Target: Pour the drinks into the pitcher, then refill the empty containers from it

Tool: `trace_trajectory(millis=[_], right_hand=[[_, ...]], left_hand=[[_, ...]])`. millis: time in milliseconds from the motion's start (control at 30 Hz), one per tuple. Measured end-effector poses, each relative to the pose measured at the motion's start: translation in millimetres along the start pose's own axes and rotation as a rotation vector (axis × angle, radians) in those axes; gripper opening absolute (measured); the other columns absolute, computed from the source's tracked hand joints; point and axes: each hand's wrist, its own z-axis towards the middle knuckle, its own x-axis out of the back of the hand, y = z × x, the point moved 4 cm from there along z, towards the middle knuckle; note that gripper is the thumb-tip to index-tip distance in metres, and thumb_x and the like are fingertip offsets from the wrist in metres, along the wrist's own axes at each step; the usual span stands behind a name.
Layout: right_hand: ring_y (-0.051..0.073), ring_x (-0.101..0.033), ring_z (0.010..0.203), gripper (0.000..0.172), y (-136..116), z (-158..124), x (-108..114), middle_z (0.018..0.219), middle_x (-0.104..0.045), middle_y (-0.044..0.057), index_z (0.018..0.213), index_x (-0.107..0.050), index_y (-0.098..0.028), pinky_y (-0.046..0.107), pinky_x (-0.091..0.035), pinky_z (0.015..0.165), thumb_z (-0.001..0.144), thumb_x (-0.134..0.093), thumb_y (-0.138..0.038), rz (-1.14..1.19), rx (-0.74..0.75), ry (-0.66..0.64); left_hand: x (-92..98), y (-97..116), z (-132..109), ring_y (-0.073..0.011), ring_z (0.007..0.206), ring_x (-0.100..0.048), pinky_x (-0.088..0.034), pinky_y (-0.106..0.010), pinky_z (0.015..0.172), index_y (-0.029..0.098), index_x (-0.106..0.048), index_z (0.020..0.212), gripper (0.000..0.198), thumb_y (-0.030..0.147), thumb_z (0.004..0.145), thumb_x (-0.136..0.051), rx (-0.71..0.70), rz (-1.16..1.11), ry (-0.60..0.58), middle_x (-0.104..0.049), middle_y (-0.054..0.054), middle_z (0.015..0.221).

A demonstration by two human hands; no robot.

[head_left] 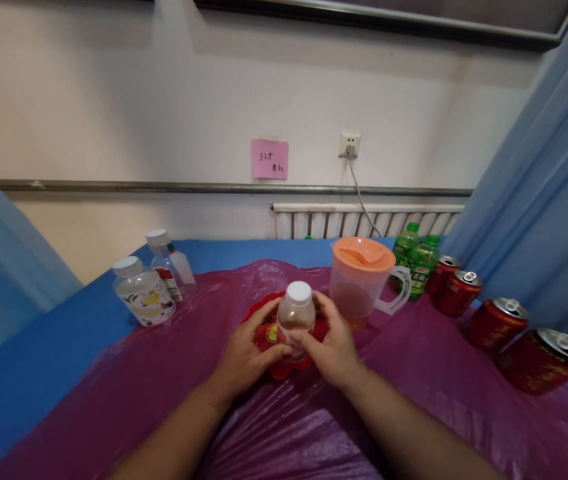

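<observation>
A small clear bottle [296, 317] with a white cap stands upright in the middle of the table, a reddish label or content showing low down. My left hand [250, 347] wraps its left side, and my right hand [333, 343] wraps its right side, thumbs across the front. Under and behind the bottle lies a red scalloped plate [279, 371] with a yellow round mark, partly hidden by my hands. Just beyond my right hand is a clear pitcher [351, 293] with an orange lid, holding some reddish liquid.
Two white-capped clear bottles, one printed [147, 300] and one with a red label [168, 277], stand left. At right are green bottles [420, 267] and several red cans [497, 325]. A purple plastic sheet [164, 387] covers the blue table [29, 340]. Behind are a radiator and wall.
</observation>
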Motion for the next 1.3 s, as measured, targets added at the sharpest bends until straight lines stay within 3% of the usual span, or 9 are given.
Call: trace_trajectory(millis=[233,467,600,733,867,967,1133,1300], right_hand=[[0.027,-0.070,0.113,0.069,-4,8,9,0.133,-0.068,0.017,0.142,-0.053,-0.017,0.047,-0.057,0.100,0.082,-0.083,-0.035,0.138,-0.057,0.191],[0.025,-0.071,0.109,0.066,-45,21,26,0.130,-0.070,0.014,0.133,-0.056,-0.019,0.042,-0.058,0.095,0.078,-0.085,-0.039,0.295,-0.087,0.241],[0.025,-0.072,0.105,0.063,-70,14,69,0.124,-0.073,0.012,0.128,-0.060,-0.020,0.039,-0.059,0.090,0.075,-0.087,-0.041,0.223,-0.083,0.317],[0.025,-0.072,0.103,0.060,-81,0,146,0.120,-0.074,0.011,0.124,-0.063,-0.020,0.038,-0.059,0.087,0.074,-0.087,-0.042,0.022,-0.086,0.486],[0.025,-0.071,0.097,0.071,-57,0,218,0.115,-0.073,0.011,0.126,-0.062,-0.018,0.040,-0.058,0.086,0.068,-0.087,-0.053,-0.215,-0.118,0.658],[0.023,-0.068,0.089,0.079,-22,14,247,0.112,-0.072,0.012,0.128,-0.062,-0.015,0.039,-0.057,0.083,0.067,-0.081,-0.062,-0.521,-0.159,0.673],[0.027,-0.066,0.087,0.082,33,36,260,0.107,-0.071,0.015,0.122,-0.064,-0.012,0.041,-0.054,0.082,0.064,-0.073,-0.070,-0.730,-0.246,0.639],[0.031,-0.065,0.090,0.079,58,38,265,0.106,-0.070,0.015,0.120,-0.064,-0.014,0.042,-0.052,0.082,0.068,-0.070,-0.073,-0.866,-0.292,0.621]], left_hand=[[8.3,-14,4,-0.0290,0.116,-0.073,-0.058,-0.049,0.104,0.019,-0.062,0.135,0.055,0.054,0.093,-0.065,0.024,0.036,0.182,-0.074,-0.014,0.129],[6.1,-30,8,-0.0289,0.113,-0.075,-0.059,-0.049,0.104,0.018,-0.065,0.131,0.050,0.049,0.091,-0.065,0.042,0.076,0.180,-0.076,-0.014,0.127],[7.9,-29,10,-0.0286,0.108,-0.077,-0.060,-0.047,0.102,0.019,-0.067,0.127,0.048,0.049,0.089,-0.066,0.031,0.091,0.209,-0.078,-0.012,0.122],[10.2,-23,11,-0.0274,0.104,-0.078,-0.062,-0.044,0.100,0.020,-0.068,0.124,0.044,0.047,0.088,-0.065,0.018,0.107,0.239,-0.080,-0.009,0.116],[11.2,-22,12,-0.0265,0.102,-0.079,-0.062,-0.042,0.099,0.021,-0.069,0.122,0.042,0.045,0.088,-0.065,0.014,0.120,0.242,-0.081,-0.008,0.114],[10.8,-25,13,-0.0263,0.103,-0.079,-0.062,-0.042,0.099,0.020,-0.069,0.122,0.042,0.046,0.088,-0.064,0.006,0.120,0.237,-0.081,-0.008,0.115],[13.4,-30,15,-0.0264,0.101,-0.079,-0.063,-0.042,0.098,0.019,-0.069,0.120,0.042,0.045,0.087,-0.063,0.011,0.135,0.247,-0.081,-0.009,0.113],[16.0,-27,15,-0.0262,0.100,-0.079,-0.063,-0.042,0.096,0.019,-0.070,0.119,0.040,0.042,0.087,-0.062,0.010,0.126,0.255,-0.082,-0.009,0.111]])
